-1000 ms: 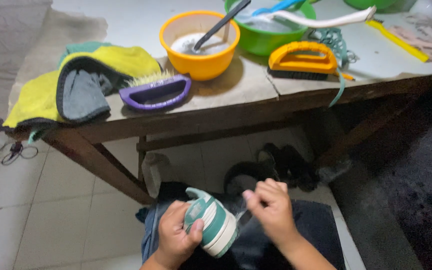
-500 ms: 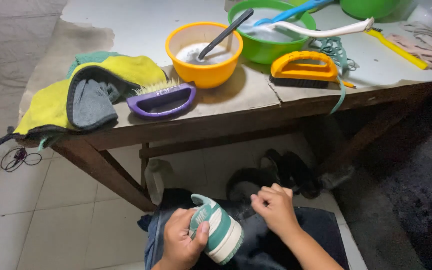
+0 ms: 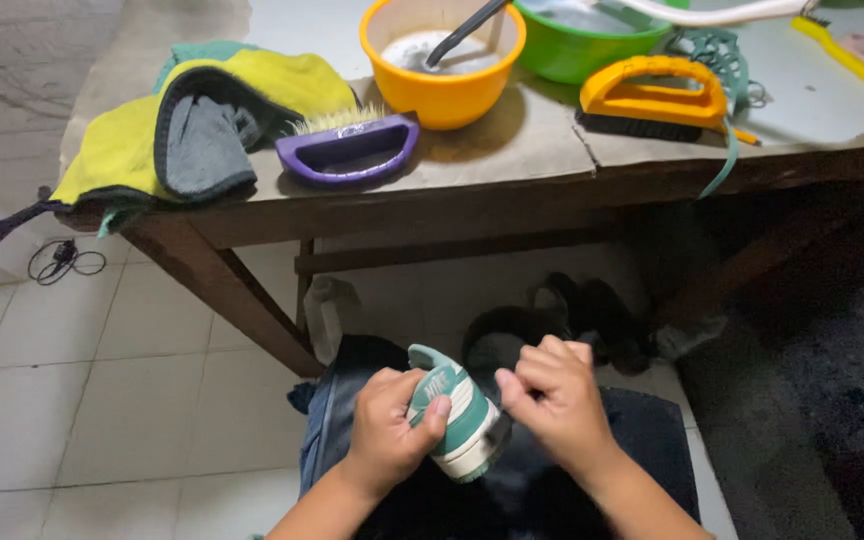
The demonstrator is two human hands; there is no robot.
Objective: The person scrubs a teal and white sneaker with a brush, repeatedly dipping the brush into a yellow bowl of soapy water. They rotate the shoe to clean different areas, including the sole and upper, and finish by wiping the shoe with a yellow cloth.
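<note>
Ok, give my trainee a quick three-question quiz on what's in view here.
1. True or false: the left hand holds the green and white sneaker.
2. Which brush lies nearest the yellow cloth? A) the purple brush B) the orange brush
3. What stands in the orange bowl?

Key
1. True; its fingers wrap the shoe, and the right hand is closed at the shoe's other side.
2. A
3. A dark-handled tool, leaning on the rim.
</note>
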